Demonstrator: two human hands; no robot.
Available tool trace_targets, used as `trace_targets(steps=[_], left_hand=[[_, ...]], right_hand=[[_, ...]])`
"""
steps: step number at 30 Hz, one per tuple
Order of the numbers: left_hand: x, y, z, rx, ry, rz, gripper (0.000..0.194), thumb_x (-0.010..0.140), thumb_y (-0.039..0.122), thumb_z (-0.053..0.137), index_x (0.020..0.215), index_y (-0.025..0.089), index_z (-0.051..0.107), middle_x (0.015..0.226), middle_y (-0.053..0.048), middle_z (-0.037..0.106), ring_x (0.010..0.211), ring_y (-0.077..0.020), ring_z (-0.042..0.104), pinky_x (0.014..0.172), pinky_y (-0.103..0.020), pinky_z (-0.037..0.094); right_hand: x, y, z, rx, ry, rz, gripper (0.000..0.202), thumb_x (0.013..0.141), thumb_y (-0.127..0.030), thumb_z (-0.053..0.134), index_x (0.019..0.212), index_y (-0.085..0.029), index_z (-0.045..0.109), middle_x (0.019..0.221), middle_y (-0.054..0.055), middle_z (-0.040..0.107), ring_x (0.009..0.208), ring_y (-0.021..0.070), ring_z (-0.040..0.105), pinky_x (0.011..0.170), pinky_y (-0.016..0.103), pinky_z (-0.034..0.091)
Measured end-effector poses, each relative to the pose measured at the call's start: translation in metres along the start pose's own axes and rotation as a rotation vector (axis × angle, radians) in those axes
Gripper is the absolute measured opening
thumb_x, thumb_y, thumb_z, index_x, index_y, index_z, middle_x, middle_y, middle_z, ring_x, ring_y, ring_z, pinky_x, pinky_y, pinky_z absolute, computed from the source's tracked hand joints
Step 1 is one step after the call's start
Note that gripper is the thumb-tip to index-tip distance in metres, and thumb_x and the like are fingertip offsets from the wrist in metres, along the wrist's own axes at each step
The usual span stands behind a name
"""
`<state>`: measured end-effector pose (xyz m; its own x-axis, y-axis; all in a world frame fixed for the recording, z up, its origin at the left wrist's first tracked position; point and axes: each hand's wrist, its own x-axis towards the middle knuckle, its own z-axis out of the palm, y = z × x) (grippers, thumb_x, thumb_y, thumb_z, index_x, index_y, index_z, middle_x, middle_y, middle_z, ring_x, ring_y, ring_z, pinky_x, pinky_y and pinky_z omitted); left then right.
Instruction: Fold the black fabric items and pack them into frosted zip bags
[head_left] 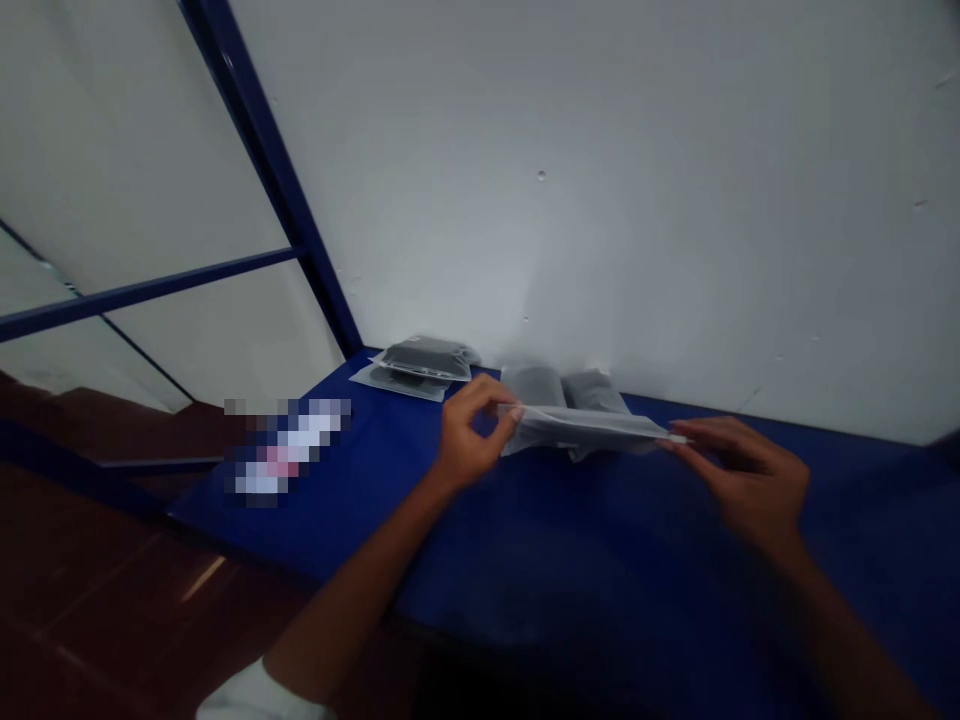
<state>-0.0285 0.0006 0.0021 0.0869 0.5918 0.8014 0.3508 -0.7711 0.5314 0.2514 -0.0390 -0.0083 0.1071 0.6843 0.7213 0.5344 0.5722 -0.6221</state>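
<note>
A translucent plastic bag [589,426] is stretched between both hands above the blue table, seen nearly edge-on. My left hand [476,430] pinches its left end between thumb and fingers. The right end is pinched by my right hand [739,470]. Behind the held bag, two more translucent bags with dark contents lie on the table, one on the left [534,385] and one on the right [595,390]; the held bag partly hides them. What is inside the held bag is hard to make out.
Bagged dark items [424,358] are stacked at the back left of the blue table [360,450]. A pixelated pale object [289,450] lies near the left edge. A white wall [637,200] rises behind, with a blue metal frame [259,130] at the left.
</note>
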Motion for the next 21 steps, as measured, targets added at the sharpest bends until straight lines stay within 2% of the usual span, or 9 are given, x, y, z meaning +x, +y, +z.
trace_targets(steps=[2,3,5,7,11,15,17,21], left_hand=[[-0.004,0.006,0.004,0.265,0.089,0.221,0.011,0.078,0.02,0.064,0.088,0.021,0.067,0.083,-0.005,0.062,0.082,-0.0196,0.055,0.076,-0.035,0.043],[-0.006,0.01,0.007,0.366,0.088,0.332,0.016,0.076,0.019,0.065,0.092,0.021,0.067,0.087,-0.005,0.063,0.086,-0.0207,0.056,0.079,-0.037,0.041],[-0.014,0.017,0.014,0.472,-0.004,0.502,0.021,0.076,0.02,0.068,0.097,0.021,0.066,0.09,-0.005,0.065,0.09,-0.0213,0.057,0.083,-0.039,0.039],[-0.022,0.024,0.024,0.5,-0.12,0.597,0.019,0.08,0.025,0.066,0.099,0.02,0.064,0.09,-0.004,0.067,0.089,-0.0206,0.058,0.084,-0.039,0.039],[-0.035,0.028,0.039,0.433,-0.266,0.693,0.008,0.086,0.02,0.06,0.092,0.015,0.064,0.08,-0.003,0.066,0.076,-0.0152,0.057,0.071,-0.031,0.041],[-0.04,0.026,0.045,0.414,-0.356,0.726,0.008,0.087,0.012,0.056,0.084,0.012,0.063,0.071,-0.002,0.061,0.067,-0.0131,0.052,0.061,-0.029,0.039],[-0.04,0.025,0.046,0.444,-0.365,0.72,0.012,0.088,0.012,0.054,0.079,0.012,0.061,0.067,-0.001,0.058,0.065,-0.0136,0.05,0.059,-0.029,0.037],[-0.033,0.024,0.042,0.532,-0.344,0.685,0.014,0.089,0.012,0.053,0.075,0.012,0.059,0.066,-0.002,0.055,0.066,-0.0154,0.049,0.06,-0.031,0.036]], right_hand=[[-0.003,-0.004,0.004,-0.024,-0.015,-0.035,0.017,0.076,-0.024,0.074,0.091,-0.031,0.072,0.083,0.0,0.072,0.069,0.0182,0.067,0.064,0.033,0.055],[-0.005,-0.006,0.005,-0.052,-0.043,-0.065,0.017,0.077,-0.023,0.072,0.092,-0.031,0.072,0.082,-0.001,0.073,0.068,0.0182,0.068,0.063,0.033,0.055],[-0.009,-0.01,0.009,-0.105,-0.102,-0.134,0.017,0.079,-0.021,0.07,0.091,-0.032,0.072,0.078,-0.001,0.074,0.065,0.0183,0.069,0.06,0.032,0.055],[-0.014,-0.013,0.014,-0.114,-0.163,-0.198,0.018,0.08,-0.019,0.068,0.089,-0.034,0.072,0.076,-0.003,0.075,0.062,0.0183,0.07,0.058,0.031,0.055],[-0.023,-0.013,0.023,-0.07,-0.333,-0.28,0.018,0.079,-0.017,0.067,0.086,-0.034,0.069,0.075,-0.004,0.075,0.063,0.0184,0.071,0.059,0.031,0.057],[-0.029,-0.008,0.029,-0.146,-0.453,-0.201,0.01,0.083,-0.026,0.063,0.078,-0.034,0.066,0.072,-0.002,0.075,0.063,0.0209,0.072,0.06,0.034,0.058],[-0.031,-0.007,0.031,-0.174,-0.45,-0.183,0.009,0.083,-0.027,0.062,0.077,-0.034,0.065,0.072,-0.002,0.074,0.064,0.0209,0.072,0.06,0.034,0.057],[-0.028,-0.006,0.027,-0.207,-0.372,-0.246,0.011,0.084,-0.021,0.06,0.079,-0.031,0.062,0.074,-0.002,0.074,0.067,0.0189,0.072,0.062,0.03,0.056]])
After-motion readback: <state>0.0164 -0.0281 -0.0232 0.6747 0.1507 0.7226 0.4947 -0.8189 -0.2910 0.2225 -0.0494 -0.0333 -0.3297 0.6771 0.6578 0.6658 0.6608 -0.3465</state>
